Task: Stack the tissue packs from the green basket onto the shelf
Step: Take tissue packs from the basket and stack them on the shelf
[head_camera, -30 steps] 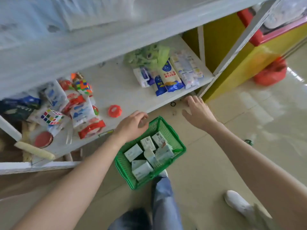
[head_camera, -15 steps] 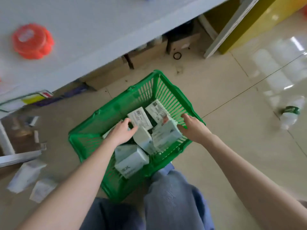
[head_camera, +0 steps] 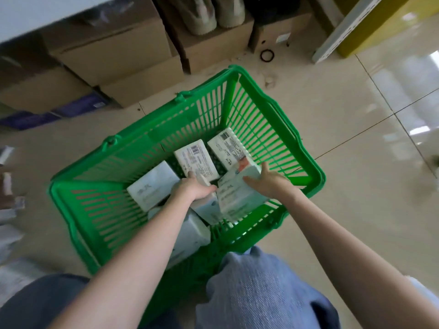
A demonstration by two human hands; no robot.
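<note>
- The right hand point(head_camera: 270, 184) reaches into the green basket point(head_camera: 306, 172) and grips a tissue pack point(head_camera: 240, 195) that leans against the basket's near wall; the thumb lies across the pack's top face and the fingers curl over its far edge.
- The left hand point(head_camera: 194, 188) is also inside the basket, knuckles up, its fingers bent down around the end of another pack point(head_camera: 206, 205) just left of the first. How firmly it holds cannot be told, since the fingertips are hidden under the hand.
- More packs lie loose in the basket: two with barcode labels face up toward the far corner point(head_camera: 196, 160) point(head_camera: 228, 148), one blank-faced pack on the left point(head_camera: 154, 184), and at least one lower pack point(head_camera: 192, 233) partly covered by the left forearm.
- The two gripped packs touch each other along their long sides.
- The basket sits on a pale, glossy tiled floor point(head_camera: 356, 138), right in front of the person's knees in blue denim point(head_camera: 261, 286).
- Beyond the basket, brown cardboard boxes point(head_camera: 114, 55) stand under the white edge of a shelf point(head_camera: 47, 13).
- A small black ring point(head_camera: 267, 55) lies on the floor near the boxes.
- A white upright post point(head_camera: 344, 32) stands at the upper right beside a yellow panel point(head_camera: 375, 27).
- Blurred pale packets point(head_camera: 9, 233) lie on the floor at the left edge.
</note>
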